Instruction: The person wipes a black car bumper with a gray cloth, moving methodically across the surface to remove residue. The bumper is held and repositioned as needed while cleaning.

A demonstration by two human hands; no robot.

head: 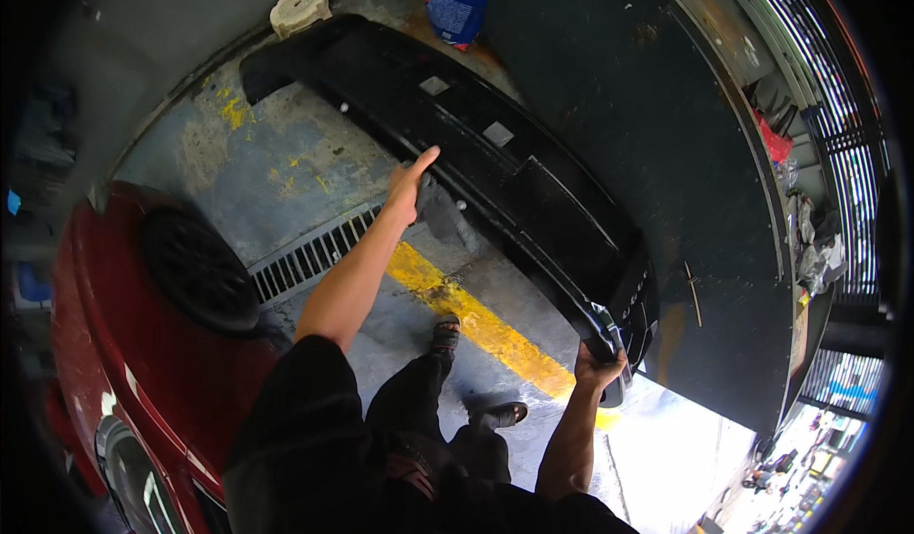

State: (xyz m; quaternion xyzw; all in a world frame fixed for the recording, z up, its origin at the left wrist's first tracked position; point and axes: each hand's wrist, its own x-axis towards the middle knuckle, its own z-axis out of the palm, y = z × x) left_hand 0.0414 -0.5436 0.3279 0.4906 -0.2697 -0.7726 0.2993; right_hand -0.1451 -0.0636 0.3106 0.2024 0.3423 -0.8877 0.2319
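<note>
A long black car bumper cover (500, 170) spans the view before me, from the upper left to the lower right. My left hand (414, 185) is at its near edge, around the middle of its length, with a grey cloth (446, 213) hanging beneath the palm. The hand's fingers are largely hidden, so its grip on the cloth or the edge is unclear. My right hand (600, 366) grips the bumper's lower right end, thumb and fingers around the rim. Two square openings show in the bumper's face.
A dark workbench top (714, 248) lies beyond the bumper, with a thin stick (693, 293) on it. A red car (143, 305) stands at left. The floor has a drain grate (307, 255) and a yellow stripe (493, 334). A stool (298, 9) and a blue bag (459, 2) are at top.
</note>
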